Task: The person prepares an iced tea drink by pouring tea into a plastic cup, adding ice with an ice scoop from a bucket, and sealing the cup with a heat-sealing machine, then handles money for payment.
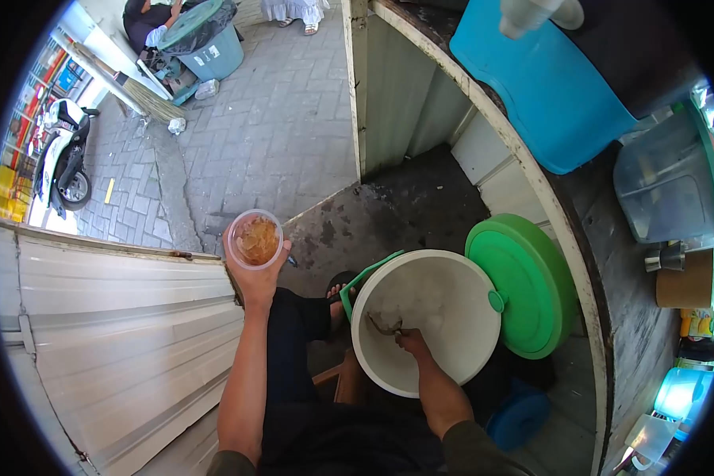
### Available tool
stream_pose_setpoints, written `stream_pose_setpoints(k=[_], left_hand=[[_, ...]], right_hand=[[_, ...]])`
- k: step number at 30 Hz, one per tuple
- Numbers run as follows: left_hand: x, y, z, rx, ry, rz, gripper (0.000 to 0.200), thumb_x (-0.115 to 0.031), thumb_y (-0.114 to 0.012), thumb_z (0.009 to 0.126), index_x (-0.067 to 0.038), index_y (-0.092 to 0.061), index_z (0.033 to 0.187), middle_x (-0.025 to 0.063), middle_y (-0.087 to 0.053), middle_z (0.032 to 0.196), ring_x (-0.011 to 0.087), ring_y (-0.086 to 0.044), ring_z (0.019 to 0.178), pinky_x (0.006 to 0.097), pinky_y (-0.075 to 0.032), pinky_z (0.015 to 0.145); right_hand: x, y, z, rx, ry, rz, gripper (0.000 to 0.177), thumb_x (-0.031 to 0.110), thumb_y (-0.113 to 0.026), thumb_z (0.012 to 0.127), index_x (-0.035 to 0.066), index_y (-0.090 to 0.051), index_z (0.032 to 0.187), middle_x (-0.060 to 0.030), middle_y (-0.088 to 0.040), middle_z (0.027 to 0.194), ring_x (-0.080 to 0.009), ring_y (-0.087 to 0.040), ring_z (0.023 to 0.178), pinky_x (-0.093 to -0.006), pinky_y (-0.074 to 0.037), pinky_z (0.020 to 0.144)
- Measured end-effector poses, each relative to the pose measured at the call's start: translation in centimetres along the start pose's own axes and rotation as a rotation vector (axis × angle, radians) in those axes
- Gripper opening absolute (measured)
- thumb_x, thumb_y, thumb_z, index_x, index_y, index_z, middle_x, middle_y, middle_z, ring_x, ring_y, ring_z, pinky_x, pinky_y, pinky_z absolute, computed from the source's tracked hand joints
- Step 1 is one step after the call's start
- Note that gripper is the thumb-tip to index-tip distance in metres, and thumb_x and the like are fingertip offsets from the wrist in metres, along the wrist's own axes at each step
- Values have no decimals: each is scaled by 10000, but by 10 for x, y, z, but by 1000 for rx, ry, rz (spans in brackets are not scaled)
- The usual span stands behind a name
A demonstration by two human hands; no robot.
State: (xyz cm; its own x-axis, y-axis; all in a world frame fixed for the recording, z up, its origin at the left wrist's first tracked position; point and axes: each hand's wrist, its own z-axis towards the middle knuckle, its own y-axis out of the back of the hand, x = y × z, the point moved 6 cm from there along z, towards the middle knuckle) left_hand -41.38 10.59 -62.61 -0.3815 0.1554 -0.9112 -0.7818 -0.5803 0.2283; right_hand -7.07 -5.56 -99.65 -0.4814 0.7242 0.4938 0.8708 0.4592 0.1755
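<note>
White tub [464, 321], prob. on dark stall flr [389, 206].

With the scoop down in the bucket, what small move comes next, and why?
I'd probably ease the open cup toward the bucket, keeping it level: the left hand holds it out past the rim, while the right hand has the scoop inside, leaving a gap where a load could spill.

bucket contents [424, 297] blurred, standing person [293, 9] cut off
</note>
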Motion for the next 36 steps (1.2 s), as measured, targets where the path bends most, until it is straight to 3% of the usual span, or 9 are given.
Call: stream_pose_setpoints(k=[1,3,9,13,19,22,24,30,36], left_hand=[[-4,-2,-3,25,-2,-19,660,-64,-828,607,-19,-460,1152,76,-513,1094,174,-502,1039,299,-405,912],[-16,-6,-6,53,-24,-48,659,-63,-828,606,-19,-461,1151,72,-518,1085,172,-507,1030,298,-405,909],[-81,-19,-26,116,-69,-92,661,-80,-831,603,-19,-463,1149,74,-526,1082,174,-520,1011,305,-393,922],[-125,-43,-41,287,-107,-273,672,-88,-816,631,-8,-457,1193,74,-548,1078,163,-539,996,308,-423,892],[-148,-87,-82,624,-165,-332,712,-90,-847,573,-20,-473,1175,79,-563,1083,179,-551,1021,318,-429,909],[-139,-105,-106,778,-102,-391,688,-77,-851,555,-27,-493,1141,74,-566,1078,182,-553,1021,324,-427,919],[-135,-110,-120,805,-59,-384,685,-68,-852,539,-31,-499,1125,69,-569,1066,175,-553,1015,321,-426,921],[-120,-113,-143,822,4,-393,705,-54,-854,514,-30,-499,1122,59,-568,1054,166,-552,1001,315,-425,920],[-115,-107,-148,795,-13,-376,710,-56,-858,505,-33,-502,1118,53,-568,1043,163,-550,994,308,-422,917]], right_hand=[[-1,5,-7,-4,1,3,268,198,-631,813,-42,-674,924,-81,-643,688,-161,-624,692,-278,-501,693],[13,13,-9,22,245,126,217,127,-608,845,-39,-662,973,-79,-655,759,-142,-611,685,-285,-500,678],[62,49,-74,64,411,309,230,25,-594,846,-38,-627,1066,-65,-659,849,-128,-604,738,-269,-491,692],[80,83,-140,-98,534,315,229,38,-584,845,-16,-643,1060,-45,-656,808,-109,-587,705,-264,-470,662],[81,136,-283,-279,555,207,156,45,-590,847,-23,-653,972,-25,-637,752,-83,-536,637,-246,-445,604],[71,151,-329,-453,440,81,138,57,-603,832,-14,-668,931,-22,-634,709,-78,-534,621,-246,-433,577],[60,154,-351,-676,433,-115,202,128,-651,780,1,-679,934,-82,-634,667,-102,-583,638,-284,-454,624],[21,125,-345,-548,368,272,151,104,-624,814,0,-690,902,-44,-635,669,-82,-512,580,-273,-426,563],[8,94,-358,-553,370,438,161,101,-617,829,-20,-686,909,-1,-601,648,-54,-443,556,-239,-380,531]])
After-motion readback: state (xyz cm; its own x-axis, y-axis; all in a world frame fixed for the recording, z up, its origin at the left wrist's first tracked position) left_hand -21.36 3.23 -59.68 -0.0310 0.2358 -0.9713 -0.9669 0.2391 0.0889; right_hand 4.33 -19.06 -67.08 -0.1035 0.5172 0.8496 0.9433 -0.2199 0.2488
